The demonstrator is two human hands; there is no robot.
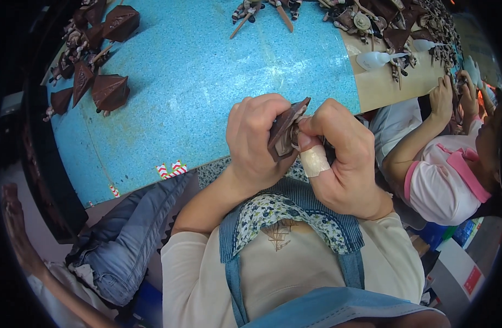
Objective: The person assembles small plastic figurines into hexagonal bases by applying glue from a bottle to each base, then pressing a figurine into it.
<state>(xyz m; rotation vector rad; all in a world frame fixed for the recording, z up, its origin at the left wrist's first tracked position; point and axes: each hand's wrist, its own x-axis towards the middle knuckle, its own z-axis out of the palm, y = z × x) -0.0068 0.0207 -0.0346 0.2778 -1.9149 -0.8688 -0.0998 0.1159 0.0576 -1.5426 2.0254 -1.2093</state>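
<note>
Fingers (262,117) of both hands pinching flat brown angular piece (283,134); bandaged right thumb (315,159).

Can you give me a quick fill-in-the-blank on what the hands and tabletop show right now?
1. Both the left hand and right hand grip one small ____ piece.
2. A pale bandage wraps a finger of the ____ hand.
3. The tabletop under the hands is ____ in colour.

Missing words: brown; right; blue
</note>
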